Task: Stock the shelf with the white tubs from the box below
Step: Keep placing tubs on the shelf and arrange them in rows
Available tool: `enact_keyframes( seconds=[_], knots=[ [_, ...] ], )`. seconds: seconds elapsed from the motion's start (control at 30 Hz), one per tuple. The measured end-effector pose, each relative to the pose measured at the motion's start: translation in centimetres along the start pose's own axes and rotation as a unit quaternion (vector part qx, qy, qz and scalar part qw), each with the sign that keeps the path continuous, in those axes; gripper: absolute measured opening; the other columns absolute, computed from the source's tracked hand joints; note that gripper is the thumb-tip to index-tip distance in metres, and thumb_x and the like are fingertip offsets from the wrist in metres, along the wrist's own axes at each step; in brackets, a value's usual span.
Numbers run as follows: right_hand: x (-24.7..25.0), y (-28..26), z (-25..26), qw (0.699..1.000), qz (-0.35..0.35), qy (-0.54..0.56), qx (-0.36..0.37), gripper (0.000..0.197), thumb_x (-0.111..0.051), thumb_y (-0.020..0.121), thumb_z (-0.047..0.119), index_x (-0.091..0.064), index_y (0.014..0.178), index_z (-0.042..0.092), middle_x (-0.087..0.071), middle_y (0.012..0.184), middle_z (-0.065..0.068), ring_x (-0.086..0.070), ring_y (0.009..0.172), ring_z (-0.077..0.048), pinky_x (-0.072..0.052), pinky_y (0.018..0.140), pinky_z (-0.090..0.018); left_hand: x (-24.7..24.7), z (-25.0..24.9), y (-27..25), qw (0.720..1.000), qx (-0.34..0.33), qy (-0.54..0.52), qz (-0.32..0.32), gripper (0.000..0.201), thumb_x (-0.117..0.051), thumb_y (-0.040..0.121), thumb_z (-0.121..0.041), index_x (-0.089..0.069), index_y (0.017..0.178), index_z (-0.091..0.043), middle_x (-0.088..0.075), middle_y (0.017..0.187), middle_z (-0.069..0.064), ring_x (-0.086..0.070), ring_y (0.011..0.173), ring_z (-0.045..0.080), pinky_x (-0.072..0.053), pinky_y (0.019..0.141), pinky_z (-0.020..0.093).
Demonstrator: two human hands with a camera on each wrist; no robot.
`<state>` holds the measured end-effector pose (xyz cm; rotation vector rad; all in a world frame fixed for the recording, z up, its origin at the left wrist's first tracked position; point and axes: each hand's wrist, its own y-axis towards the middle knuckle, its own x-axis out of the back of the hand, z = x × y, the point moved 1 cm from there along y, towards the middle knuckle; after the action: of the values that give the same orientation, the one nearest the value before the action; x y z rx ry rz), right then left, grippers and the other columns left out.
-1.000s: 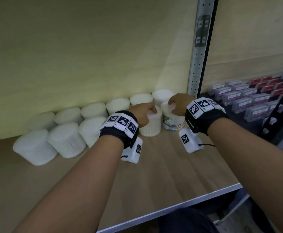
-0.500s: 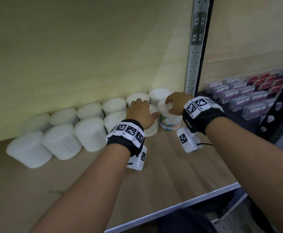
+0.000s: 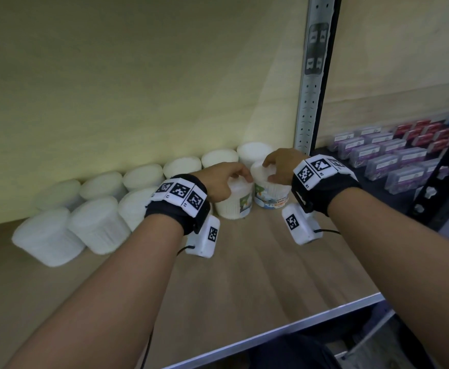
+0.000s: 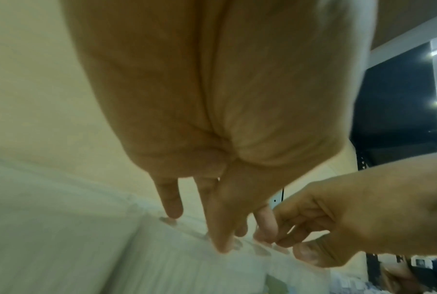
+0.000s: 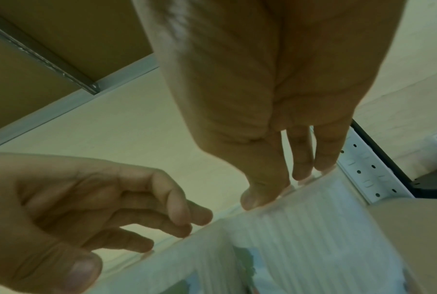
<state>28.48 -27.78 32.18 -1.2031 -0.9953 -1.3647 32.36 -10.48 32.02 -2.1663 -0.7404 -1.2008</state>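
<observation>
Two rows of white tubs (image 3: pixel 98 227) stand on the wooden shelf (image 3: pixel 244 275) against the back wall. My left hand (image 3: pixel 240 178) grips the lid of a front-row tub (image 3: pixel 232 207) from above; a green label shows on its right side. Beside it, touching, stands the labelled tub (image 3: pixel 270 194), and my right hand (image 3: pixel 270 171) pinches its lid. In the left wrist view the left hand (image 4: pixel 219 234) sets its fingertips on the ribbed tub (image 4: pixel 187 268). In the right wrist view the right hand (image 5: pixel 282 187) holds the rim of its tub (image 5: pixel 300 238). The box below is out of view.
A perforated metal upright (image 3: pixel 308 102) stands just right of the tubs. Beyond it, a dark shelf carries rows of small purple and red packs (image 3: pixel 393 161). Bare wood lies between the tubs and the shelf's metal front edge (image 3: pixel 284 331).
The left hand shifted on its tub, and a green label now shows on that tub's right side. The right hand stays on the labelled tub.
</observation>
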Motion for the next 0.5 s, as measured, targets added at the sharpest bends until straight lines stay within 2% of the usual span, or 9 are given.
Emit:
enact_keyframes(
  seconds=[0.03, 0.1, 0.17, 0.2, 0.3, 0.4, 0.5],
  knots=[
    [0.0, 0.0, 0.0, 1.0, -0.001, -0.001, -0.001, 0.046, -0.061, 0.09, 0.024, -0.053, 0.135, 0.015, -0.049, 0.141, -0.006, -0.05, 0.126, -0.025, -0.041, 0.101, -0.029, 0.0, -0.2, -0.1, 1.0, 0.007, -0.021, -0.018, 0.058, -0.043, 0.078, 0.012, -0.052, 0.121, -0.025, -0.048, 0.135, -0.002, -0.046, 0.125, 0.016, -0.044, 0.099, 0.029],
    [-0.1, 0.0, -0.1, 1.0, -0.003, -0.003, -0.001, 0.046, -0.06, 0.09, 0.024, -0.052, 0.135, 0.015, -0.048, 0.142, -0.005, -0.05, 0.127, -0.025, -0.04, 0.101, -0.029, -0.2, -0.6, 0.2, 0.993, 0.021, -0.035, -0.111, 0.044, -0.047, 0.083, 0.003, -0.052, 0.122, -0.017, -0.047, 0.133, 0.004, -0.046, 0.122, 0.021, -0.039, 0.092, 0.025],
    [-0.1, 0.0, -0.1, 1.0, -0.001, -0.003, 0.001, 0.046, -0.059, 0.091, 0.024, -0.052, 0.135, 0.015, -0.048, 0.142, -0.005, -0.049, 0.127, -0.024, -0.04, 0.101, -0.028, -0.7, -0.7, 0.7, 0.979, 0.05, 0.005, -0.2, 0.035, -0.054, 0.09, -0.021, -0.051, 0.124, -0.013, -0.047, 0.13, 0.01, -0.044, 0.122, 0.027, -0.039, 0.097, 0.032],
    [0.0, 0.0, -0.1, 1.0, 0.002, -0.002, 0.003, 0.046, -0.06, 0.091, 0.024, -0.052, 0.136, 0.015, -0.047, 0.143, -0.005, -0.049, 0.127, -0.024, -0.039, 0.101, -0.027, -1.0, -0.6, 1.1, 0.974, 0.076, 0.026, -0.214, 0.042, -0.054, 0.091, -0.034, -0.05, 0.126, -0.011, -0.046, 0.131, 0.011, -0.043, 0.124, 0.029, -0.039, 0.101, 0.037],
    [0.1, 0.1, -0.2, 1.0, 0.008, -0.001, 0.004, 0.047, -0.06, 0.09, 0.025, -0.052, 0.136, 0.015, -0.046, 0.143, -0.005, -0.048, 0.128, -0.024, -0.038, 0.102, -0.027, -2.2, -0.6, 1.8, 0.969, 0.133, 0.1, -0.183, 0.061, -0.05, 0.088, -0.053, -0.047, 0.131, -0.009, -0.042, 0.136, 0.014, -0.038, 0.128, 0.031, -0.038, 0.104, 0.044],
    [0.0, 0.1, -0.3, 1.0, 0.009, -0.001, 0.007, 0.048, -0.06, 0.091, 0.026, -0.051, 0.136, 0.015, -0.046, 0.143, -0.006, -0.048, 0.129, -0.024, -0.038, 0.103, -0.027, -2.5, -0.3, 2.2, 0.968, 0.128, 0.122, -0.18, 0.061, -0.052, 0.088, -0.054, -0.048, 0.13, -0.01, -0.042, 0.135, 0.013, -0.038, 0.127, 0.03, -0.039, 0.101, 0.043],
    [-0.1, 0.2, -0.3, 1.0, 0.011, 0.0, 0.009, 0.048, -0.06, 0.09, 0.027, -0.051, 0.136, 0.015, -0.046, 0.143, -0.006, -0.048, 0.128, -0.024, -0.037, 0.103, -0.027, -2.0, 0.0, 2.1, 0.978, 0.105, 0.099, -0.154, 0.057, -0.058, 0.087, -0.047, -0.049, 0.133, -0.013, -0.043, 0.137, 0.011, -0.041, 0.127, 0.029, -0.04, 0.103, 0.044]
  ],
)
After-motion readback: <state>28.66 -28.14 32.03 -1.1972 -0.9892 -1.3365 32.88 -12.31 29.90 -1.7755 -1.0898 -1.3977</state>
